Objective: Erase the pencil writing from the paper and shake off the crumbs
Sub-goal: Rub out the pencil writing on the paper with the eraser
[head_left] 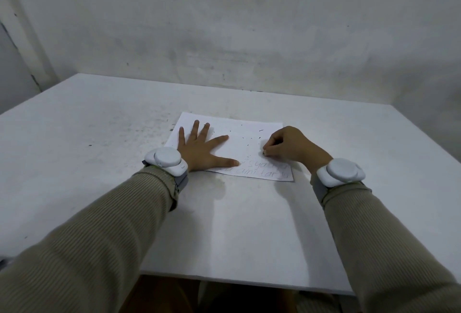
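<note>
Light is dim, cool and even, with no glare anywhere; the white counter (99, 163) reads as grey; faint, soft-edged shadows lie on it between the left sleeve (87, 238) and the right sleeve (386, 250); the wall (224, 26) looks mottled and darkens toward its far right; the wide lens bows the counter's edges and stretches both sleeves at the bottom corners; detail is slightly soft, so the pencil writing (259, 171) on the paper (239, 135) is only partly legible.

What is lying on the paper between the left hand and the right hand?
Head view: only paper, with small dark crumbs and some pencil writing, lies between the left hand and the right hand, which pinches an eraser.
</note>
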Demonstrator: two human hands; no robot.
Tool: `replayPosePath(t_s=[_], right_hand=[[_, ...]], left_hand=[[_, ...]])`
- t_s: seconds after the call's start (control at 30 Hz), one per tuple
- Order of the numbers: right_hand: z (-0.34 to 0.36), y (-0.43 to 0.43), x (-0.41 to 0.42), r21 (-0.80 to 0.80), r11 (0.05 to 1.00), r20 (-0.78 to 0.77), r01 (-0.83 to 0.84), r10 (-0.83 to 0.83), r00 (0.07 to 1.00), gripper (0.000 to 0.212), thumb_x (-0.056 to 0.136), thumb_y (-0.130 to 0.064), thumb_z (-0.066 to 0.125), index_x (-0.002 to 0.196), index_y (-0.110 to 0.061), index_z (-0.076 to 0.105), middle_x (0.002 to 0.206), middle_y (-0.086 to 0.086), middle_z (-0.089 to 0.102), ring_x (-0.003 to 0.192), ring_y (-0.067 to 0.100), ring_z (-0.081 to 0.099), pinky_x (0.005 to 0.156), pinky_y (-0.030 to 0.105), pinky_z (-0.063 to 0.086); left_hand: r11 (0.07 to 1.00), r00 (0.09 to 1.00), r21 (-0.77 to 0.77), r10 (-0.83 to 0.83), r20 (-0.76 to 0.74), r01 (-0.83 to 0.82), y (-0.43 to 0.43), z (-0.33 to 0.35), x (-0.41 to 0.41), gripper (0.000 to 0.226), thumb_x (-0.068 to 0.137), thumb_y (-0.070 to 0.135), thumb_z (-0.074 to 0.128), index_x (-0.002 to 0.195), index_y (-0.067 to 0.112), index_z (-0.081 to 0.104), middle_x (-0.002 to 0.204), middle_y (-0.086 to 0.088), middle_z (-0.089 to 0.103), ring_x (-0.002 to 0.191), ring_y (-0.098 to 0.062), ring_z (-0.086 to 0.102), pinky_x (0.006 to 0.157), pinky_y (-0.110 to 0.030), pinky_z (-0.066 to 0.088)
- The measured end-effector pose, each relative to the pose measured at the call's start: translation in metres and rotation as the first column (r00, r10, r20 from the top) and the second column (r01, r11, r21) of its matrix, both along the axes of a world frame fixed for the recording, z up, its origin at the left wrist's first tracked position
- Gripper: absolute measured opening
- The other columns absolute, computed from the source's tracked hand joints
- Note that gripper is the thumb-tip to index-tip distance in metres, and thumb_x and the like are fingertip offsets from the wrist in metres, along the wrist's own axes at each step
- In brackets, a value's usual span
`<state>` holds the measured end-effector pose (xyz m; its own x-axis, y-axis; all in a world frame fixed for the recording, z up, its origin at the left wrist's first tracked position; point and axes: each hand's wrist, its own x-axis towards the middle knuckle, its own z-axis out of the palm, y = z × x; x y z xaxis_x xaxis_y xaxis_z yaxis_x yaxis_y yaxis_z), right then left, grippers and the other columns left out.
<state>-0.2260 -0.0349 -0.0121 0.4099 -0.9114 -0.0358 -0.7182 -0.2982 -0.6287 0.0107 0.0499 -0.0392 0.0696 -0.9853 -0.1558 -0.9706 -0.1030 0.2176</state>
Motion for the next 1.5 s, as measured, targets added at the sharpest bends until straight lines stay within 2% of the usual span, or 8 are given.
replayPosePath(t_s=[0.1,0.23,0.4,0.63,1.0,1.23,1.33,1.5], right_hand=[[-0.006,0.002,0.004,-0.096,0.994,0.030,0.052,-0.049,0.998,0.007,0.079,-0.006,0.070,0.076,0.000,0.070,0.076,0.000,0.067,0.064,0.004,0.054,0.059,0.015,0.043],[-0.002,0.004,-0.001,-0.022,1.000,0.046,0.003,-0.002,0.999,0.007,0.074,-0.004,0.071,0.070,0.002,0.068,0.079,0.011,0.072,0.066,0.012,0.058,0.063,0.022,0.047],[0.007,0.009,-0.004,0.073,0.991,-0.021,-0.115,0.117,0.993,0.015,0.072,-0.010,0.075,0.059,-0.014,0.069,0.070,0.001,0.072,0.066,0.008,0.059,0.066,0.021,0.047],[0.009,0.011,-0.007,-0.025,0.999,-0.060,-0.032,0.031,0.998,0.007,0.077,-0.016,0.076,0.077,-0.009,0.075,0.069,-0.015,0.067,0.065,0.000,0.056,0.059,0.013,0.040],[0.009,0.010,-0.012,-0.159,0.986,-0.017,0.041,-0.044,0.999,0.009,0.074,-0.012,0.075,0.071,-0.019,0.071,0.075,-0.010,0.066,0.072,0.003,0.058,0.062,0.013,0.041],[0.005,0.012,-0.010,-0.215,0.975,-0.065,0.055,-0.070,0.995,0.004,0.073,-0.015,0.075,0.076,-0.017,0.073,0.073,-0.010,0.064,0.068,0.004,0.056,0.061,0.015,0.041],[0.002,0.016,-0.009,-0.208,0.976,-0.062,0.068,-0.083,0.995,0.002,0.076,-0.012,0.072,0.074,-0.013,0.073,0.077,-0.003,0.070,0.074,0.011,0.062,0.069,0.025,0.050],[0.007,0.026,-0.007,-0.059,0.998,-0.045,-0.011,0.009,0.999,0.015,0.072,-0.009,0.072,0.062,-0.021,0.072,0.065,-0.007,0.069,0.058,0.004,0.057,0.054,0.018,0.042]], left_hand=[[1.000,1.000,-0.004,0.002,-0.001,-0.002,0.000,0.000,0.001,0.098,0.065,0.095,0.038,0.150,0.056,0.010,0.164,0.001,-0.017,0.145,-0.021,-0.032,0.115,-0.055,-0.021],[1.000,1.000,-0.006,0.007,0.007,-0.007,0.000,-0.002,0.000,0.097,0.065,0.095,0.038,0.150,0.056,0.010,0.164,0.001,-0.017,0.146,-0.021,-0.031,0.115,-0.055,-0.021],[1.000,1.000,-0.002,0.009,-0.010,-0.009,0.000,0.000,0.001,0.097,0.066,0.094,0.040,0.150,0.056,0.011,0.164,0.001,-0.018,0.145,-0.021,-0.033,0.114,-0.054,-0.023],[1.000,1.000,-0.006,-0.020,0.018,0.020,-0.001,0.008,-0.002,0.096,0.070,0.090,0.045,0.152,0.050,0.016,0.164,0.000,-0.017,0.145,-0.021,-0.032,0.113,-0.056,-0.024],[0.975,0.986,-0.181,-0.147,-0.082,0.130,-0.016,0.015,-0.049,0.075,0.078,0.071,0.063,0.139,0.034,0.041,0.160,0.002,0.023,0.151,-0.018,-0.011,0.106,-0.059,-0.028],[0.983,0.987,-0.091,-0.158,0.039,0.161,-0.019,0.012,-0.092,0.089,0.079,0.084,0.045,0.154,0.042,0.020,0.166,0.001,-0.005,0.149,-0.023,-0.024,0.107,-0.060,-0.027],[0.996,0.993,-0.017,-0.088,0.079,0.089,-0.019,0.006,-0.092,0.089,0.073,0.091,0.040,0.151,0.054,0.014,0.165,0.003,-0.011,0.147,-0.025,-0.027,0.111,-0.062,-0.023],[0.996,0.995,0.030,-0.085,0.056,0.084,-0.019,0.005,-0.086,0.093,0.067,0.096,0.038,0.148,0.060,0.009,0.164,0.002,-0.018,0.144,-0.025,-0.035,0.108,-0.062,-0.026]])
